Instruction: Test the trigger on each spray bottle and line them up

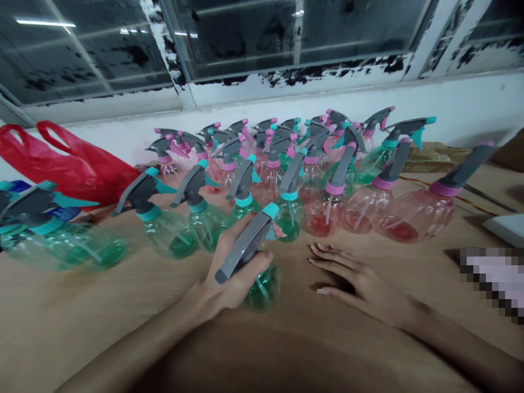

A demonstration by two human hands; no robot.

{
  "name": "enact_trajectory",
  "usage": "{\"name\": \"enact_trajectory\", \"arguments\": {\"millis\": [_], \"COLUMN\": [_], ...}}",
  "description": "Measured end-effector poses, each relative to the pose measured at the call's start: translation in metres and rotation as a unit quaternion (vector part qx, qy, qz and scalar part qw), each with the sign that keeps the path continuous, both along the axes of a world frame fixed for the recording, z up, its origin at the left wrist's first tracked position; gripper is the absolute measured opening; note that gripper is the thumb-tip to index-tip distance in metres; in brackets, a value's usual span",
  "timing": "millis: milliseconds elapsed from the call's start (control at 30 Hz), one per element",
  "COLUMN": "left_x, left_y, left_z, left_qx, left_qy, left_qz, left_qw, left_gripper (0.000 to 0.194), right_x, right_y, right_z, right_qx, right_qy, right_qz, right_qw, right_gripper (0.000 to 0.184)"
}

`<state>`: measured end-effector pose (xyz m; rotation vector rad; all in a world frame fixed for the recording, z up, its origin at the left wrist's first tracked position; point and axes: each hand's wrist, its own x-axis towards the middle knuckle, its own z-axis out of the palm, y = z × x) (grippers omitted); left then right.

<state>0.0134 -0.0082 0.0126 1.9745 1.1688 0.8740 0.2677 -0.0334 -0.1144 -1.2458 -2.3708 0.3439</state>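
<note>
My left hand (233, 267) is wrapped round the neck of a green spray bottle (264, 289) with a grey and teal trigger head. The bottle stands low at the table's near side, its nozzle pointing away from me. My right hand (356, 278) rests on the tabletop to the right of that bottle, fingers stretched out and holding nothing. Just beyond both hands runs a row of spray bottles: green ones, such as the green bottle (170, 237), to the left, and pink ones, such as the pink bottle (325, 215), to the right.
More pink and green spray bottles crowd behind the front row, against the white wall (462, 103). A red plastic bag (77, 164) lies at the back left. Toward the right are a cardboard box (429, 157), a thin cable, a white object (507, 229) and a blurred-out patch.
</note>
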Motion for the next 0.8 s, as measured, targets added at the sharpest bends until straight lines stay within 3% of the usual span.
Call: {"name": "enact_trajectory", "arguments": {"millis": [267, 533, 800], "left_x": [-0.006, 0.006, 0.005], "left_y": [0.0, 0.002, 0.001], "left_z": [-0.012, -0.008, -0.013], "left_qx": [0.004, 0.027, 0.035], "left_qy": [0.001, -0.069, -0.063], "left_qz": [0.022, 0.012, 0.035], "left_qw": [1.0, 0.997, 0.997], "left_gripper": [0.015, 0.032, 0.025], "right_x": [-0.001, -0.001, 0.0], "right_y": [0.0, 0.0, 0.001], "right_z": [0.003, 0.001, 0.0], "right_qx": [-0.007, -0.002, 0.004], "right_qy": [0.005, 0.013, 0.003], "right_qz": [-0.001, 0.007, 0.005], "right_qw": [1.0, 1.0, 1.0], "right_gripper": [0.047, 0.047, 0.047]}}
